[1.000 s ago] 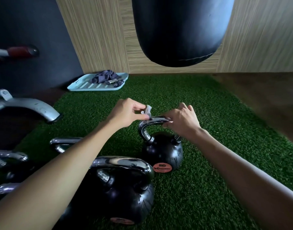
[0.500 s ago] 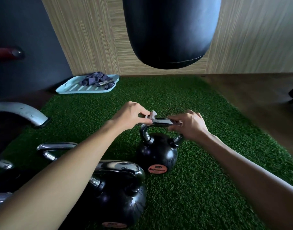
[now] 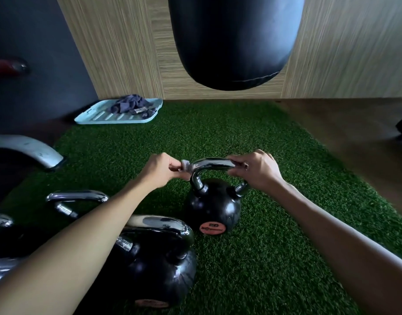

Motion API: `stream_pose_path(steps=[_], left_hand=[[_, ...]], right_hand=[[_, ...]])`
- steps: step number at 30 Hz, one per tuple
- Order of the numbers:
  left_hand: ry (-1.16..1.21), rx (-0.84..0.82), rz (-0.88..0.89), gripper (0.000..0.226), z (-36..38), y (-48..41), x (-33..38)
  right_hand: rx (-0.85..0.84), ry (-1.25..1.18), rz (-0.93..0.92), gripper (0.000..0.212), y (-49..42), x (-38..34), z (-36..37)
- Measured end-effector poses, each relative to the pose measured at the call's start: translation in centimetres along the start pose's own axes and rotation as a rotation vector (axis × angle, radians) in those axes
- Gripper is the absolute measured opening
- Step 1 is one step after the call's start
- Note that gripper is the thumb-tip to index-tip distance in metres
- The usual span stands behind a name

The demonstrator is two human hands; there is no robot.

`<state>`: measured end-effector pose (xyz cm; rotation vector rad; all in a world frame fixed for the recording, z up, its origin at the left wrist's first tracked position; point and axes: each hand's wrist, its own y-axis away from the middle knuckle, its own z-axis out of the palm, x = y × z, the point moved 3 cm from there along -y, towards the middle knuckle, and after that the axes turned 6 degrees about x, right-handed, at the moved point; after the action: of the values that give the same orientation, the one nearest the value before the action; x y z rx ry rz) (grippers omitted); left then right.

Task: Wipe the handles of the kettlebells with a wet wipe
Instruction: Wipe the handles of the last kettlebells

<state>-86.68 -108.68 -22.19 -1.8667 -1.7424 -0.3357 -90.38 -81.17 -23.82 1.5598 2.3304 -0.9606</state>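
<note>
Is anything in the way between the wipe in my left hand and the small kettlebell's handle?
Nothing visible stands between them. The left hand pinches the wet wipe right against the left bend of the handle, and the right hand grips the handle's right end.

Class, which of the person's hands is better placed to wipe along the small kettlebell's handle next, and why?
Left. The left hand pinches the wet wipe against the handle; the right hand only grips its other end.
</note>
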Motion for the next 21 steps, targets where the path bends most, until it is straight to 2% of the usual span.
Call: stream_pose_path(steps=[5, 8, 14, 18, 21], left_hand=[[0.104, 0.088, 0.015, 0.02, -0.5, -0.3, 0.6], [0.074, 0.022, -0.021, 0.028, -0.5, -0.6, 0.9], [0.026, -0.127, -0.177, 0.029, 1.1, -0.9, 0.6], [0.025, -0.121, -0.178, 0.027, 1.9, -1.8, 1.7], [-0.051, -0.164, -0.177, 0.032, 2.8, -2.5, 2.0]], right_hand=[[0.001, -0.011, -0.015, 0.048, 0.1, -0.3, 0.3], [0.015, -0.021, -0.014, 0.049, 0.2, -0.1, 0.4], [0.041, -0.167, 0.013, 0.051, 0.7, 1.4, 0.2], [0.052, -0.176, 0.049, 0.058, 1.0, 2.9, -0.5], [0.047, -0.18, 0.09, 0.051, 1.2, 3.2, -1.3]])
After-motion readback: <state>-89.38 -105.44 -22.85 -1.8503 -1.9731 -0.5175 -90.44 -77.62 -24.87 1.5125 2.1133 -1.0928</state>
